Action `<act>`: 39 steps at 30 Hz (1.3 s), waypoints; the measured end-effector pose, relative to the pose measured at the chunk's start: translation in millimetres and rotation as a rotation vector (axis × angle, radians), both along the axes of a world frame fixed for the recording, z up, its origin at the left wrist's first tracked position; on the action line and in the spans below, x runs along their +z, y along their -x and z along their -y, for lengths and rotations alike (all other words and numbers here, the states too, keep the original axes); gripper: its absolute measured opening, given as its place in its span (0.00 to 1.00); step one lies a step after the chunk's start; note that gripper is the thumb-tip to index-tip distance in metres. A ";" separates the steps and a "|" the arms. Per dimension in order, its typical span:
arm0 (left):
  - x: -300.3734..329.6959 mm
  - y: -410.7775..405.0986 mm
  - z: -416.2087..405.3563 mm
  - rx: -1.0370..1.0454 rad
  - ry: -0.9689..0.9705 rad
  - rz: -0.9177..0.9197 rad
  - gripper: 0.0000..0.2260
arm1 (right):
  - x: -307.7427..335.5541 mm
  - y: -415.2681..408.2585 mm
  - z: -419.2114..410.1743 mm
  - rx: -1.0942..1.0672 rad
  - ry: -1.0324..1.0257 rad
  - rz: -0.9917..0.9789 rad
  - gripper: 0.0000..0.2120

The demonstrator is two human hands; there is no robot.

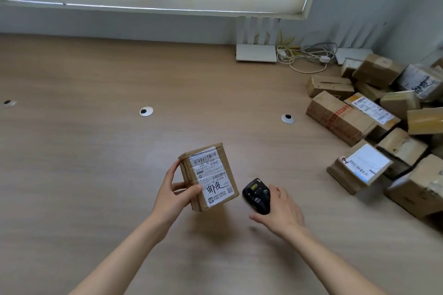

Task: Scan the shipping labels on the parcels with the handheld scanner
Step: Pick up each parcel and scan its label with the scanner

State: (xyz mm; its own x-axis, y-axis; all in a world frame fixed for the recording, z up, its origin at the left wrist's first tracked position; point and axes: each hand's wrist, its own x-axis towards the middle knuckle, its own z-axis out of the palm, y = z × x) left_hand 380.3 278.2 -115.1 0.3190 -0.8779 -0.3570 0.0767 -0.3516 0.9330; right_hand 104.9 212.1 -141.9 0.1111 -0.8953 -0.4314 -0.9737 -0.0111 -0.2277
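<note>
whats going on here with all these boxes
A person is scanning parcel labels at a wooden desk. The left hand holds a small cardboard parcel with its shipping label facing up. The right hand grips a black handheld scanner just beside the parcel. A heap of more parcels lies at the right of the desk, some with labels showing. At the back, by the wall, sit a white router and tangled cables.

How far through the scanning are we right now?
Done: nothing shows as finished; no sorted pile of scanned parcels is in view. In hand: the left hand holds one parcel label-up, and the right hand grips the scanner beside it. Left: the heap of parcels on the right of the table.
</note>
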 end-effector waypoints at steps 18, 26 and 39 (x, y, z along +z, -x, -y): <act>4.1 0.8 7.0 0.024 -0.011 0.051 0.38 | 37.1 14.0 10.4 0.017 0.107 0.153 0.40; 87.4 -0.1 8.9 0.029 0.053 0.089 0.39 | 135.7 7.8 14.2 0.106 0.208 0.208 0.39; 221.8 -17.1 -15.4 0.161 0.212 0.212 0.40 | 297.1 -20.8 4.6 0.336 0.423 0.141 0.37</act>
State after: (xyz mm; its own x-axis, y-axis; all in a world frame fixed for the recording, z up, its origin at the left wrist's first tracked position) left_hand 397.5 293.5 106.8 0.5070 -0.8580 -0.0828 -0.0880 -0.1470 0.9852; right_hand 125.7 207.5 155.2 0.4507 -0.8927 -0.0024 -0.8614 -0.4342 -0.2634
